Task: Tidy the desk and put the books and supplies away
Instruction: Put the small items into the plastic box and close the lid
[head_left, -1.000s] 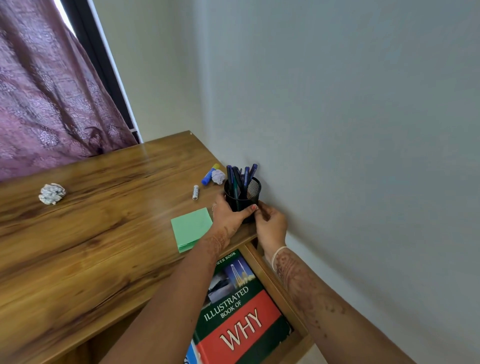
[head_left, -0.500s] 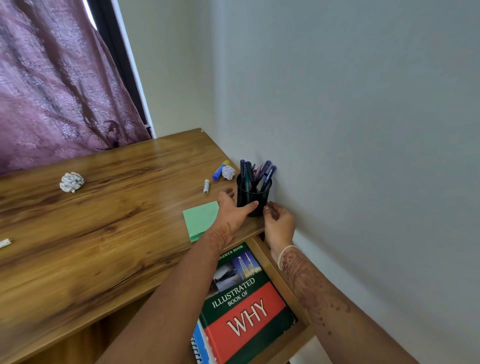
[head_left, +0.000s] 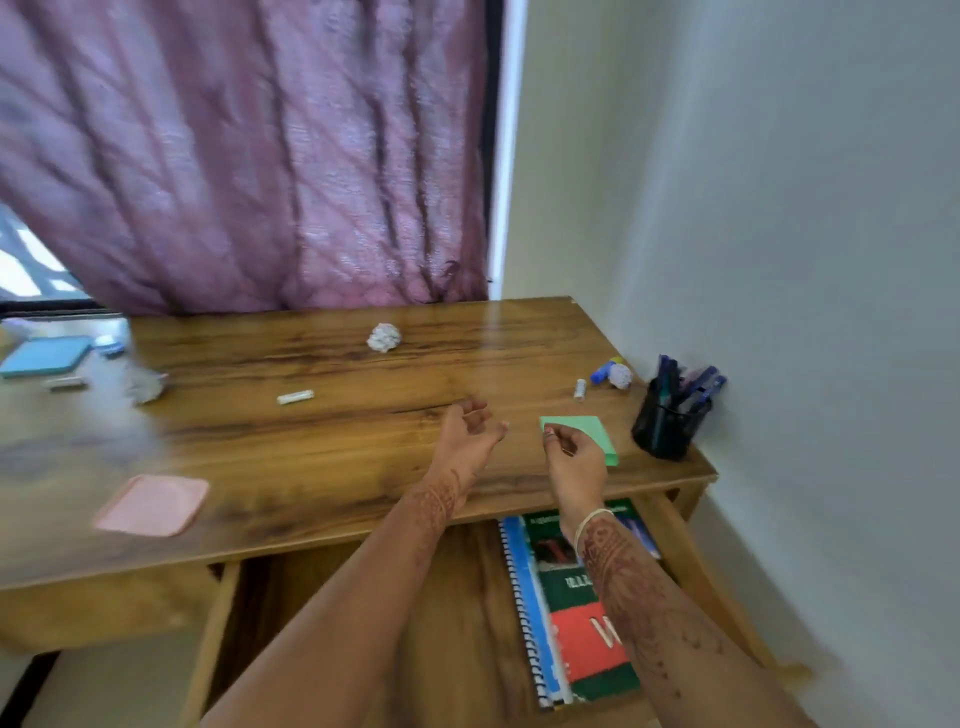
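Hovering over the desk (head_left: 311, 467) — L hand (head_left: 470, 436) loose-fingered, empty; R hand (head_left: 574, 457) curled by green notepad (head_left: 587, 428), can't tell if pinching anything. Pen holder (head_left: 667, 423) stands by the wall, books (head_left: 576, 649) in open drawer (head_left: 472, 613).

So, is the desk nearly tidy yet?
Not yet. The books lie in the open drawer and pens stand in the black holder. The left hand hovers open over the desk, the right hand at the green notepad. Crumpled paper, a blue stick and a pink pad wait on top.
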